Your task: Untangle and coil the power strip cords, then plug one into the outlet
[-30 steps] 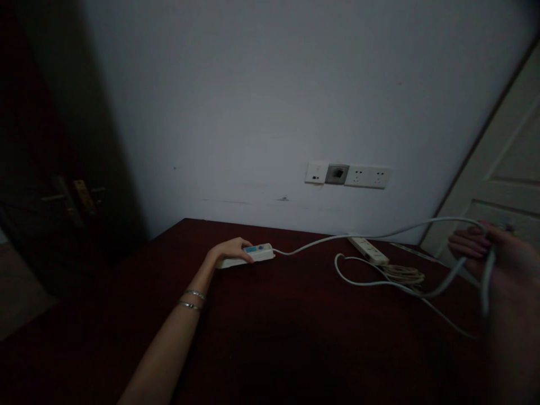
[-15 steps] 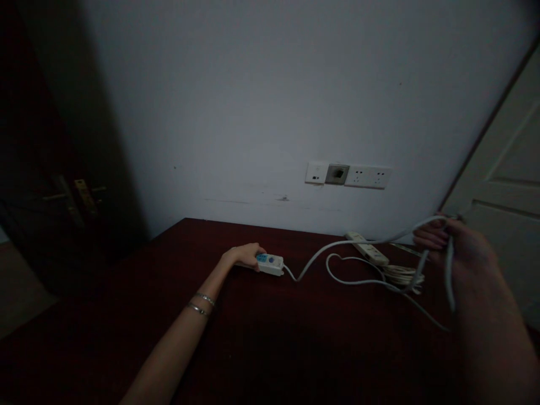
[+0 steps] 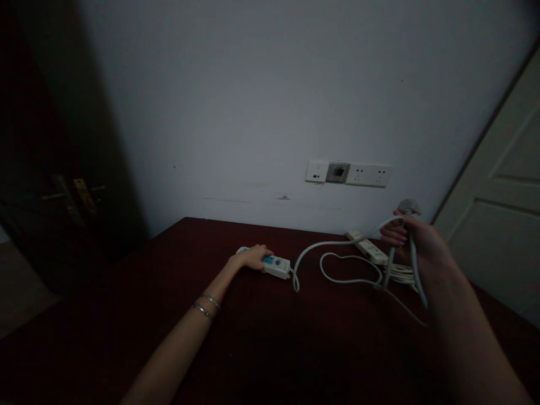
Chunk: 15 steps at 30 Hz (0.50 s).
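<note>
My left hand (image 3: 253, 257) is wrapped over a white power strip with blue sockets (image 3: 277, 266) that lies on the dark red table. From the strip's right end a pale power cord (image 3: 317, 245) bends in a small loop, then arcs up to my right hand (image 3: 407, 233). That hand is closed around the cord, lifted above the table, with lengths of it hanging below. A pale plug-like head (image 3: 409, 206) shows just above the fingers; its details are too dim to tell. More of the cord curls on the tabletop between the hands.
A second, cream power strip (image 3: 368, 248) lies near the wall, its bundled cord (image 3: 400, 274) partly behind my right hand. Wall sockets (image 3: 369, 175) sit above the table (image 3: 270, 343). A dark door with a brass handle (image 3: 84, 194) is at left, a pale panelled door (image 3: 502, 208) at right.
My right hand has moved left with the cord, so the cord slackens and loops near the strip. My left hand and the strip have shifted slightly right.
</note>
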Tool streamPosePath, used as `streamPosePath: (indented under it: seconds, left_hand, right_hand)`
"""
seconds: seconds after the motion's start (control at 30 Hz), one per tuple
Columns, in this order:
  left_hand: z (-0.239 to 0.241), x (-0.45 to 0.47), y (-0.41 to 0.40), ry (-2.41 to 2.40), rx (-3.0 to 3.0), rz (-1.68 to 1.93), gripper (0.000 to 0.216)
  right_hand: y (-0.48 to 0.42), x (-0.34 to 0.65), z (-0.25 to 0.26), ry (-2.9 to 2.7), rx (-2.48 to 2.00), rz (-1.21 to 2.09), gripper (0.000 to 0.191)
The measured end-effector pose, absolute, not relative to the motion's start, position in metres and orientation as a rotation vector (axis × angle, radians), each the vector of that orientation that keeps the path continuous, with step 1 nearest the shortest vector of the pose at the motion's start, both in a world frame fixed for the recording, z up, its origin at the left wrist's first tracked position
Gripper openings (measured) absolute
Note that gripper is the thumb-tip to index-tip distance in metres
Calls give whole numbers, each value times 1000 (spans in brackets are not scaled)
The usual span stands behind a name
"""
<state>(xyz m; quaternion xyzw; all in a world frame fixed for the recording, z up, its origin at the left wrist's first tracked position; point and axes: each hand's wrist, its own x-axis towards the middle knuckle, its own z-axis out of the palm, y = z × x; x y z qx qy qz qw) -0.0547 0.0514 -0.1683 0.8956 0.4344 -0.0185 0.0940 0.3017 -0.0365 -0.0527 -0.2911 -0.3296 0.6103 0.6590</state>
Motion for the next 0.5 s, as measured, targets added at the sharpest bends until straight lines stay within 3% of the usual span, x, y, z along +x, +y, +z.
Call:
streamPosePath:
  seconds: [0.5]
  left_hand:
    - [-174,-37,41,1261,2653,-17,67]
  right_hand:
    - [-31,286,-61,-810,-696,1444,30]
